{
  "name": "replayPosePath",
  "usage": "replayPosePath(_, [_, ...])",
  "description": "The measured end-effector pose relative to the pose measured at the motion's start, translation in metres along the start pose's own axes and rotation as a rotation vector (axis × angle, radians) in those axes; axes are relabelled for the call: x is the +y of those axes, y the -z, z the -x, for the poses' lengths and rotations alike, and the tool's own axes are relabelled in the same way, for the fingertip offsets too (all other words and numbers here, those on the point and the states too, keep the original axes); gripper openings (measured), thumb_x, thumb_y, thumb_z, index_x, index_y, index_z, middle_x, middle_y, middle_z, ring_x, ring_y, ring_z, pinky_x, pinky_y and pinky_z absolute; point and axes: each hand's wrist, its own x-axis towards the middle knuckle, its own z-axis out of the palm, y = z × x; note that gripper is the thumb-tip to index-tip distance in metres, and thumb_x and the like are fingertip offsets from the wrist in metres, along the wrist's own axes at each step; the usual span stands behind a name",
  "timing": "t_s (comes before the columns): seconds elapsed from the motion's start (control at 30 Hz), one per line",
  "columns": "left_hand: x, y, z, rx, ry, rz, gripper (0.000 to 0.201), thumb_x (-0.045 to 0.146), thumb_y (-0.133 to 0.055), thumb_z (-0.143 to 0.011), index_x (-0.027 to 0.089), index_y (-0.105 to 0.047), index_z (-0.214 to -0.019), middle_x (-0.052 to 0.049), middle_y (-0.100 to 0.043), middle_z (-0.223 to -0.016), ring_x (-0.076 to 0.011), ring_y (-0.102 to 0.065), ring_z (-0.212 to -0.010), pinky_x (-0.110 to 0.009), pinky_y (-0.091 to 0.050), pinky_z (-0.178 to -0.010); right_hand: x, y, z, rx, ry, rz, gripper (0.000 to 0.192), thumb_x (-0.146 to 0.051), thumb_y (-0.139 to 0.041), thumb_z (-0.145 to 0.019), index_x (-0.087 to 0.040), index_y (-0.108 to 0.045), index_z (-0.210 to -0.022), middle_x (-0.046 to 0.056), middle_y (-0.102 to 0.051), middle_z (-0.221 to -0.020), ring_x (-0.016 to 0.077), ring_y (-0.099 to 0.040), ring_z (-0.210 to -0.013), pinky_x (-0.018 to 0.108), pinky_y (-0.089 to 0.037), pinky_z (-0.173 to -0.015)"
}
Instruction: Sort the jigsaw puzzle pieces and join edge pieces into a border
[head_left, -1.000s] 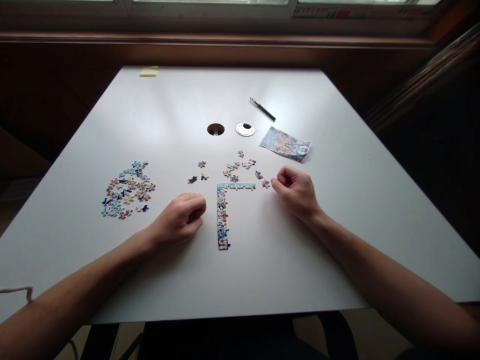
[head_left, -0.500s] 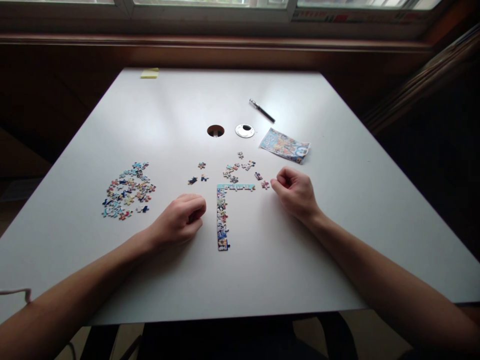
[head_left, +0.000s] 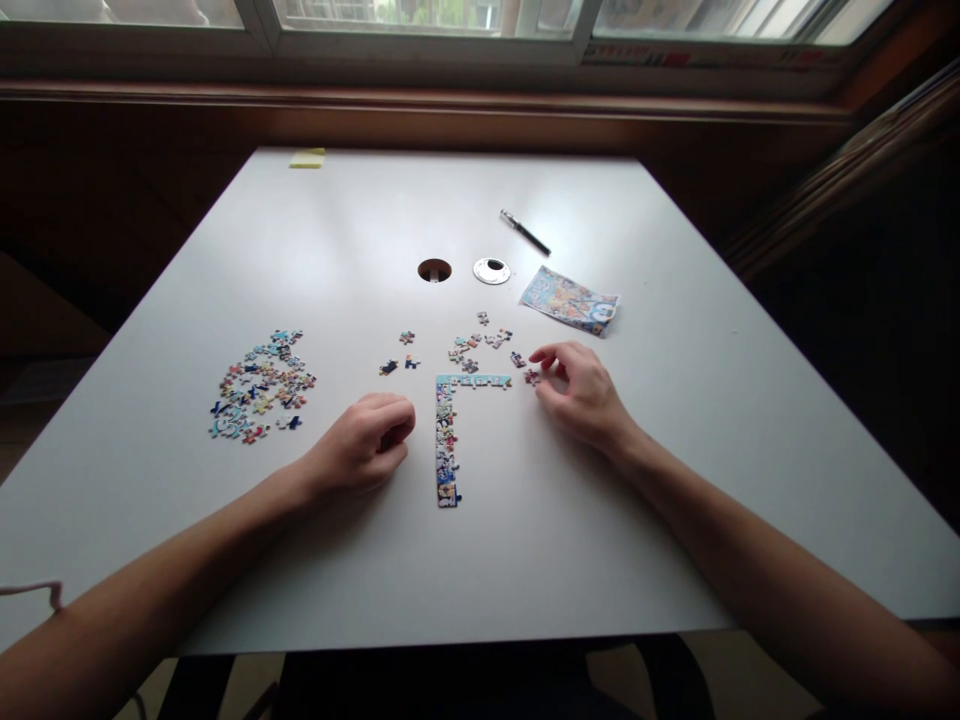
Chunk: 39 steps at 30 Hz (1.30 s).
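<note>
My left hand [head_left: 370, 437] rests on the white table in a loose fist, with nothing visible in it. Just to its right lies an L-shaped strip of joined jigsaw pieces [head_left: 445, 440], its light-blue top row running rightward. My right hand [head_left: 576, 390] has thumb and forefinger apart, beside a loose puzzle piece [head_left: 532, 377] at their tips. Another piece [head_left: 517, 359] lies just beyond it. Several loose pieces [head_left: 469, 366] are scattered above the top row. Two dark pieces, one of them here [head_left: 388, 368], and a reddish one [head_left: 407, 338] lie above my left hand.
A pile of puzzle pieces [head_left: 262, 385] spreads at the left. Toward the back right are a small picture sheet [head_left: 570, 299], a black pen [head_left: 526, 232] and a round silver cover [head_left: 491, 271]. A cable hole [head_left: 434, 271] and yellow sticky notes [head_left: 307, 159] are farther back.
My right hand has opened from a closed fist, thumb and forefinger parting near the loose piece. My left hand stays in place. The whole view has shifted slightly downward.
</note>
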Motion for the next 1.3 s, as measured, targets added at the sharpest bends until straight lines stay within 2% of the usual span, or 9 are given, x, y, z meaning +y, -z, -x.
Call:
replayPosePath(0.5, [0.0011, 0.0007, -0.0011, 0.004, -0.002, 0.001, 0.023, 0.000, -0.042, -0.069, 0.020, -0.031, -0.070, 0.003, -0.037, -0.067, -0.0132, -0.033, -0.065, -0.026, -0.030, -0.064, -0.0028, -0.0002, 0.0004, -0.020, -0.007, 0.036, 0.016, -0.015, -0.058, -0.075, -0.020, -0.068, -0.087, 0.007, -0.060, -0.091, 0.0239, -0.057, -0.088, 0.039, -0.046, -0.088])
replayPosePath(1.03, [-0.0003, 0.0007, -0.0003, -0.020, 0.012, -0.010, 0.023, 0.001, -0.043, -0.070, 0.021, -0.031, -0.071, 0.002, -0.037, -0.068, -0.0142, -0.034, -0.066, -0.027, -0.031, -0.064, -0.0037, -0.0001, 0.0006, -0.027, -0.014, 0.062, 0.014, -0.016, -0.058, -0.075, -0.020, -0.064, -0.087, 0.008, -0.059, -0.091, 0.0248, -0.056, -0.087, 0.041, -0.046, -0.088])
replayPosePath(1.3, [-0.0028, -0.0002, -0.0001, -0.014, 0.004, 0.011, 0.022, 0.001, -0.042, -0.071, 0.020, -0.031, -0.071, 0.002, -0.038, -0.068, -0.0140, -0.035, -0.066, -0.027, -0.032, -0.066, -0.0057, 0.0012, 0.0009, -0.016, -0.071, 0.030, 0.011, -0.019, -0.059, -0.078, -0.019, -0.062, -0.089, 0.008, -0.057, -0.095, 0.0236, -0.057, -0.086, 0.039, -0.048, -0.084])
